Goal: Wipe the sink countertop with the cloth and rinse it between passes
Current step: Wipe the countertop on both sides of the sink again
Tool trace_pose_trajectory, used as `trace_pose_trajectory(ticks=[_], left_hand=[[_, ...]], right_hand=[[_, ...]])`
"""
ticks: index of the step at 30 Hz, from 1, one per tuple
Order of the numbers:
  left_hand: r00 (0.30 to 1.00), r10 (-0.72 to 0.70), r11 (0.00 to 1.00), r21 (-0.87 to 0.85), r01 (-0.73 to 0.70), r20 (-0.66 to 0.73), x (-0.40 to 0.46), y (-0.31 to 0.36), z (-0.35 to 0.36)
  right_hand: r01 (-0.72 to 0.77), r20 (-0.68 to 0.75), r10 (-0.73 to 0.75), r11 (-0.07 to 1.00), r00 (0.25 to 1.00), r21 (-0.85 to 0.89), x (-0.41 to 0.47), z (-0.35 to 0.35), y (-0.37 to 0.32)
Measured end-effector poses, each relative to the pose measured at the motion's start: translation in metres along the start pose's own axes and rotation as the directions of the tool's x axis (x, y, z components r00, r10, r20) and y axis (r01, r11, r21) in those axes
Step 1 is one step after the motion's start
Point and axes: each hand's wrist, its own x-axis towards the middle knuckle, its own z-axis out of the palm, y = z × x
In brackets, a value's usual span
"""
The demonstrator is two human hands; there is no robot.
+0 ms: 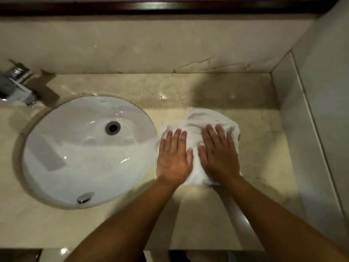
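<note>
Pressing flat on the worktop [264, 129], both hands are laid side by side on the white cloth [196, 118], which is spread, rumpled, just to the right of the basin [56, 133]. The left hand [173, 157] is set on the cloth's left part, next to the basin's rim, and the right hand [220, 156] on its right part; the fingers of each are held straight and pointed toward the back wall, so nothing is gripped or pinched and the cloth is only pushed down under open palms. A wiping pass is judged to be under way on the stretch between the basin and the right-hand side wall. Faint wet gleams are seen on the stone behind the cloth, which suggests some of that area has been covered, though how much cannot be told. The worktop to the left of the basin, around the tap [17, 84], and the front edge near the overflow fitting [85, 197] are judged to be left, as is a rinse of the cloth. No running water is seen at the tap, and the basin's drain [113, 127] is uncovered.
</note>
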Motion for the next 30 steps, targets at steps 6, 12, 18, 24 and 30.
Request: trace_pose_trajectory(ticks=[6,12,18,24,30], left_hand=[[0.984,0.137,0.991,-0.006,-0.137,0.110,-0.061,-0.010,-0.011],[0.975,0.157,0.988,-0.035,-0.153,0.155,-0.093,-0.001,-0.022],[0.994,0.022,0.999,-0.032,-0.019,0.104,-0.091,0.022,-0.023],[1.000,0.017,1.000,0.005,-0.017,0.005,-0.020,0.009,-0.020],[1.000,0.025,1.000,0.003,-0.025,-0.014,0.046,0.005,-0.028]], right_hand=[[0.138,0.048,-0.139,0.990,0.989,0.036,-0.070,-0.008,0.010],[0.115,0.076,-0.116,0.993,0.990,0.024,-0.101,-0.018,0.006],[-0.043,-0.023,0.044,0.999,0.999,0.018,-0.100,-0.018,-0.019],[-0.019,-0.093,0.017,1.000,0.996,-0.022,-0.026,-0.016,-0.014],[-0.043,-0.092,0.039,0.998,0.995,-0.039,0.040,-0.020,-0.003]])
